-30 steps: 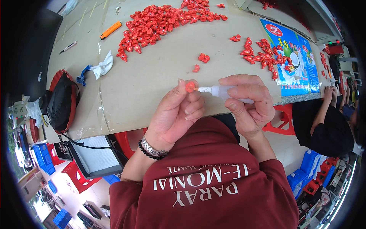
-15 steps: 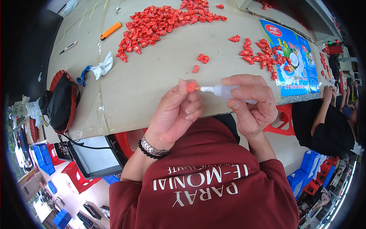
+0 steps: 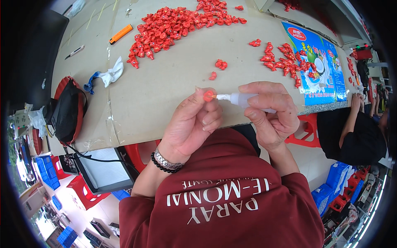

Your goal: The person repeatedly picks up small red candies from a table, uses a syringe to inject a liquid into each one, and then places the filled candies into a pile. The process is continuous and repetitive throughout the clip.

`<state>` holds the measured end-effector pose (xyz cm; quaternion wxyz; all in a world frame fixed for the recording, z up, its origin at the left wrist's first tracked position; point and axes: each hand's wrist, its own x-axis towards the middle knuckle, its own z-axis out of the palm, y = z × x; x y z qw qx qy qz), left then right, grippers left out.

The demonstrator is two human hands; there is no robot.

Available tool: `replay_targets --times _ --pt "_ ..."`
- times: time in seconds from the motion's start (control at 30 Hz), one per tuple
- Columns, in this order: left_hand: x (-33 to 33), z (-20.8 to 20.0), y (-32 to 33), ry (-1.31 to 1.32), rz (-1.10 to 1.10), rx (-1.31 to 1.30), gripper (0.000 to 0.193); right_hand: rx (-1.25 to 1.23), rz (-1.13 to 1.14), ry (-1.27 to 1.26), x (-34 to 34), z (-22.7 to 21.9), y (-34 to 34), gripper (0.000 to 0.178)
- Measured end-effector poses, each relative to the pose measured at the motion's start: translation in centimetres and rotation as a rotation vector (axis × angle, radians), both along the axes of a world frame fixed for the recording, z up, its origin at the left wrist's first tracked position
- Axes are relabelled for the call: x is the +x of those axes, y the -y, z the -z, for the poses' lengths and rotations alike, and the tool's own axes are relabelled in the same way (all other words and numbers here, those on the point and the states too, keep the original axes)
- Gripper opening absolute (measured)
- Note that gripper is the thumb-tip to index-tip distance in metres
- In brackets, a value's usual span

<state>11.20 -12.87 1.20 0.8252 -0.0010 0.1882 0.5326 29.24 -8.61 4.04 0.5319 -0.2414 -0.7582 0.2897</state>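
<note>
Between the thumb and fingers of my left hand (image 3: 193, 118) is a small red plastic part (image 3: 209, 96), its round face turned to the right. My right hand (image 3: 275, 111) grips a translucent white squeeze bottle (image 3: 243, 100) with a thin nozzle, held about level. The nozzle tip meets the face of the red part; whether any liquid comes out is too small to see. Just beyond my hands lie a few loose red parts (image 3: 221, 64). A large heap of the same parts (image 3: 169, 29) spreads farther back on the table (image 3: 157, 78).
More red parts (image 3: 285, 62) lie at the right, some on a blue printed sheet (image 3: 326, 62). At the left are an orange tool (image 3: 120, 34), a slim knife (image 3: 74, 52), a crumpled white cloth (image 3: 111, 73) and a black-and-red device (image 3: 71, 111). A person in black (image 3: 351, 132) sits at the right.
The bottle and my right hand have shifted very slightly left. My left hand still holds the red part in nearly the same place.
</note>
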Motion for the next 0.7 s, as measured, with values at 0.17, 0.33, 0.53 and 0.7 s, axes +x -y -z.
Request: replay_targets --times 0.17,0.33,0.53,0.7 --pt "0.05 -0.11 0.04 -0.009 -0.009 -0.011 0.031 0.015 0.007 0.006 -0.01 -0.03 0.02 0.019" --pt "-0.08 0.33 0.05 0.022 -0.002 0.010 0.024 0.039 0.005 -0.018 0.02 0.07 -0.16 0.019" --pt "-0.06 0.38 0.02 0.027 0.005 0.021 0.020 -0.030 0.025 -0.065 -0.36 -0.22 0.34 0.016" --pt "-0.13 0.48 0.02 0.039 0.007 0.033 0.020 -0.040 0.041 -0.082 -0.49 -0.29 0.31 0.015"
